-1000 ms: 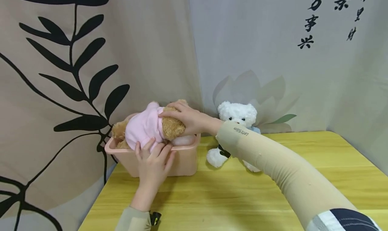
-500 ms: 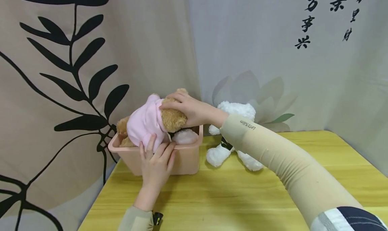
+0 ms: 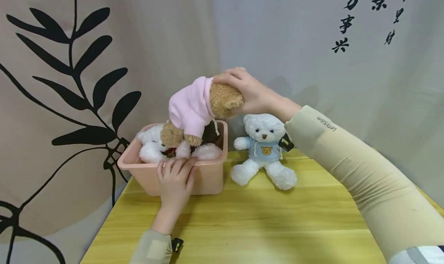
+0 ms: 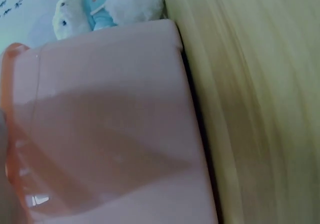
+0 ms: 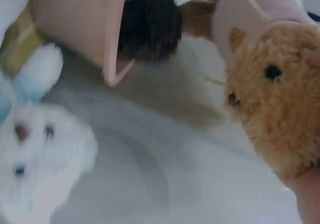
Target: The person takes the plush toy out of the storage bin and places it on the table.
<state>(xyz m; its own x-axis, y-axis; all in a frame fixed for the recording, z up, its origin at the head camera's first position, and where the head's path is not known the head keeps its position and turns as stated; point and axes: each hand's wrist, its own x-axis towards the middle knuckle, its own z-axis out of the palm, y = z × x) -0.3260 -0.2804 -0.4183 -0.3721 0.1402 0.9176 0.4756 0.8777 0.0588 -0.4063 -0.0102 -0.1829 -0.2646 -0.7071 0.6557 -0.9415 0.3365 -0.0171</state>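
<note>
My right hand (image 3: 251, 90) grips a light brown teddy bear (image 3: 190, 102) in a pink hoodie by its head. The bear hangs tilted above the bin, its legs lowest and overlapping the plush toys inside. In the right wrist view, the bear's curly head (image 5: 280, 98) shows one dark eye, with fingers around it. My left hand (image 3: 175, 183) holds the front rim of a pink plastic bin (image 3: 208, 181), fingers bent over the edge. Inside the bin lie a white plush toy (image 3: 151, 148) and a dark brown furry one (image 5: 150, 26), partly hidden.
A white teddy bear (image 3: 265, 150) in a blue shirt sits upright on the wooden table (image 3: 236, 225), just right of the bin. A printed curtain (image 3: 173, 44) hangs behind the table.
My right hand has lifted the brown teddy bear up and to the right out of the bin, uncovering the plush toys inside. My left hand stays at the bin's front rim.
</note>
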